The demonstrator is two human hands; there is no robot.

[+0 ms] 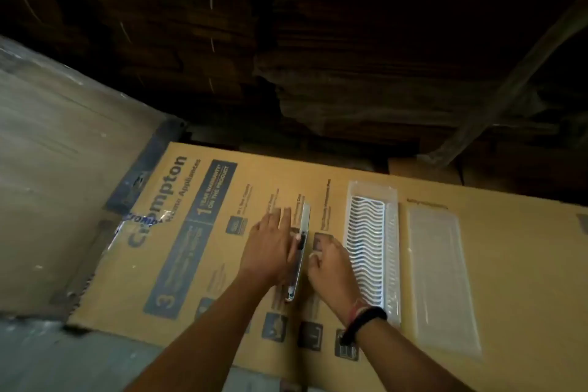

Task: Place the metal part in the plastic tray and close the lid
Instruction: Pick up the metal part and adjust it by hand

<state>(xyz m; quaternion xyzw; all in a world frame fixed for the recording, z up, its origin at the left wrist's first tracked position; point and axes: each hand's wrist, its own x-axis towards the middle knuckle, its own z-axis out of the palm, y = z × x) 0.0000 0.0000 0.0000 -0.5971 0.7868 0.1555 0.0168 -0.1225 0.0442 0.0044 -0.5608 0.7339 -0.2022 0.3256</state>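
Note:
A long, narrow shiny metal part (304, 216) stands on its edge on a printed cardboard box (197, 264). My left hand (270, 248) lies against its left side, with the thumb on a black piece at its middle. My right hand (331, 267) sits just right of the part with curled fingers; the blur hides whether they touch it. To the right lies a clear plastic tray (372, 189) holding a white wavy grille (366, 245). A clear flat lid (442, 280) lies open beside the tray on its right.
A wrapped pale carton (63, 153) stands at the left of the box. Dark stacked cardboard (350, 41) fills the space behind it. Grey floor (63, 360) shows at the lower left. A black band is on my right wrist (362, 325).

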